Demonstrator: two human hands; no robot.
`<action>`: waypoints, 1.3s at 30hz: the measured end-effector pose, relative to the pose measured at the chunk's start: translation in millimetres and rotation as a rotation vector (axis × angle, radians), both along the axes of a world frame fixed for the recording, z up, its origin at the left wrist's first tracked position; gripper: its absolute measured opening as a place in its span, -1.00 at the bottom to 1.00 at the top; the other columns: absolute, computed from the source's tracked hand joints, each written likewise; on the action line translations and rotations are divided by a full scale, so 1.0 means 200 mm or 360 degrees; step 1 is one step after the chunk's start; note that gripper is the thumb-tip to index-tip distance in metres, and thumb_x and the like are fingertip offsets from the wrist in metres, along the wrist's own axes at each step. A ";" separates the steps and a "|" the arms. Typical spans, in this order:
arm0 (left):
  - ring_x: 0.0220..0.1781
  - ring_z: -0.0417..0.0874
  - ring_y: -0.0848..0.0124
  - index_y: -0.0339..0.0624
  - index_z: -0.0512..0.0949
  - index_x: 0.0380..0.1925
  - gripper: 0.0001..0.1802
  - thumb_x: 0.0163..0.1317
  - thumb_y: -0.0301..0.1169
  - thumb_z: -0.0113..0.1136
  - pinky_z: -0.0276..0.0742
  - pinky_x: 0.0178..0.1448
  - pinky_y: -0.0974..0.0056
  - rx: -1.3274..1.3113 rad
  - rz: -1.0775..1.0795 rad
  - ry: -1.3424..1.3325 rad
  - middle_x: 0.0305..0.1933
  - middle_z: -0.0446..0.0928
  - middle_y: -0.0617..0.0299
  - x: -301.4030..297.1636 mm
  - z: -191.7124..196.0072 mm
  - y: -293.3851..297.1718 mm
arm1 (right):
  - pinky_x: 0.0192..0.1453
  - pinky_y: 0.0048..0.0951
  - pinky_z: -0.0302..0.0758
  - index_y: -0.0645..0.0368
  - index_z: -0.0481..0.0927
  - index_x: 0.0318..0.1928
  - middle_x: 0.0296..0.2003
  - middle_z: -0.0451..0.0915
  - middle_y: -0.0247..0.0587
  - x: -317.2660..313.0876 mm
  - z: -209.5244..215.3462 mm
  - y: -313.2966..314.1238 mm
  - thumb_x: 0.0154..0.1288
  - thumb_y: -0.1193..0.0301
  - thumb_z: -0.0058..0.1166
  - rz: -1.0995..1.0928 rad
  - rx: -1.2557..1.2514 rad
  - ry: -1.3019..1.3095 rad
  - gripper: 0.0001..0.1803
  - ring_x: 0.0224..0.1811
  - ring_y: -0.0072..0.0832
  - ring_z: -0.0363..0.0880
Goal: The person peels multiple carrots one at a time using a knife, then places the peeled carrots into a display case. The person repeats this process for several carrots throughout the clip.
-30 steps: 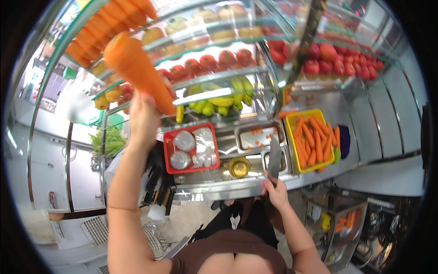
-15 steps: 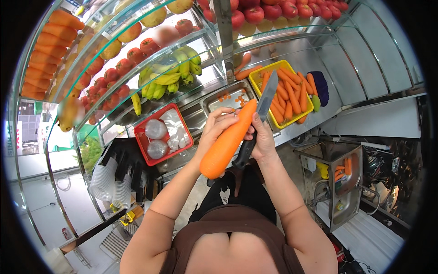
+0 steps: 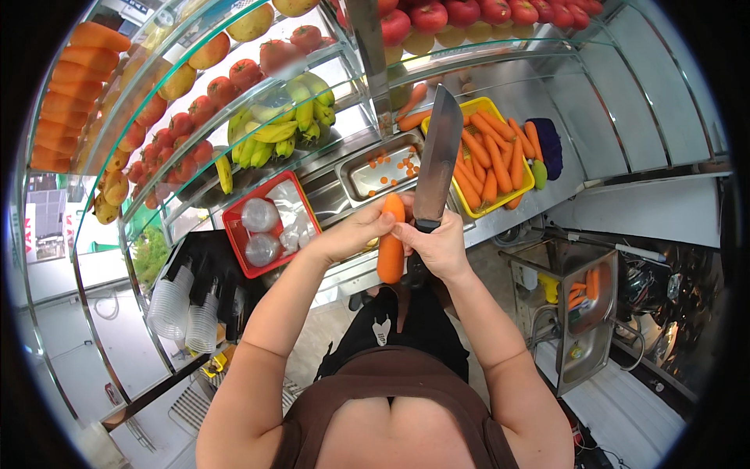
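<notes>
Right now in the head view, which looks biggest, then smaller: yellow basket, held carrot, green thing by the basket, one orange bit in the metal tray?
1. Yellow basket
2. Held carrot, likely nearer the camera
3. Green thing
4. Orange bit

The left hand (image 3: 348,237) holds a carrot (image 3: 391,262); right of the carrot, the right hand (image 3: 444,248) grips a knife (image 3: 439,156). Left of the carrot sits a red basket (image 3: 233,241); right, a yellow basket (image 3: 504,204).

head cam, fisheye, facing down, L hand (image 3: 350,234) & R hand (image 3: 440,247) near, counter (image 3: 500,230) beyond, rim prob. unreliable
</notes>
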State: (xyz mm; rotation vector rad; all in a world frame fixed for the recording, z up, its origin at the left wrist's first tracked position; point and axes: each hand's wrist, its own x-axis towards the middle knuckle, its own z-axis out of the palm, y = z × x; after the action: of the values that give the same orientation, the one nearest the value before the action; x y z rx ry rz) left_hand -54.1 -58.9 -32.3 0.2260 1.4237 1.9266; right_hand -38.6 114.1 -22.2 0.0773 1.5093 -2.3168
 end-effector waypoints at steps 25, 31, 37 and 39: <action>-0.19 0.49 0.48 -0.25 0.46 -0.14 -0.43 0.18 0.09 0.05 0.43 -0.12 0.36 -0.0255 0.0780 0.0189 -0.25 0.50 0.27 0.07 -0.18 0.11 | -0.03 -0.37 0.40 0.08 0.14 0.32 -0.27 0.59 0.05 -0.18 0.12 0.18 0.15 0.16 0.13 0.0965 0.1155 0.0405 -0.24 -0.21 -0.23 0.59; -0.23 0.51 0.48 -0.26 0.49 -0.24 -0.30 0.01 0.24 0.11 0.47 -0.20 0.34 -0.0333 0.0888 0.0271 -0.27 0.50 0.25 0.08 -0.20 0.11 | -0.03 -0.33 0.41 0.00 0.08 0.34 -0.25 0.57 0.12 -0.19 0.13 0.17 0.13 0.20 0.11 0.0944 0.1089 0.0504 -0.21 -0.15 -0.06 0.57; -0.32 0.53 0.48 -0.26 0.50 -0.31 -0.23 -0.07 0.32 0.10 0.47 -0.26 0.35 -0.0440 0.0898 0.0294 -0.36 0.50 0.27 0.08 -0.19 0.10 | 0.00 -0.33 0.41 0.01 0.08 0.34 -0.22 0.59 0.07 -0.18 0.09 0.16 0.14 0.30 0.13 0.0859 0.0873 0.0533 -0.23 -0.15 -0.17 0.59; -0.34 0.53 0.49 -0.26 0.51 -0.35 -0.20 -0.12 0.37 0.09 0.47 -0.28 0.36 -0.0488 0.0888 0.0338 -0.40 0.50 0.28 0.07 -0.17 0.10 | -0.03 -0.35 0.42 0.02 0.10 0.32 -0.23 0.59 0.01 -0.18 0.06 0.16 0.14 0.33 0.13 0.0851 0.0823 0.0520 -0.25 -0.19 -0.27 0.59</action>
State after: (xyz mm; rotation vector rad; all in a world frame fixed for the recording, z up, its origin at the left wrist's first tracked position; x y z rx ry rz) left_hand -40.2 -38.6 -66.6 -0.1329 2.0665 2.1157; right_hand -75.3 145.7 -9.4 -0.5272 1.9605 -1.5366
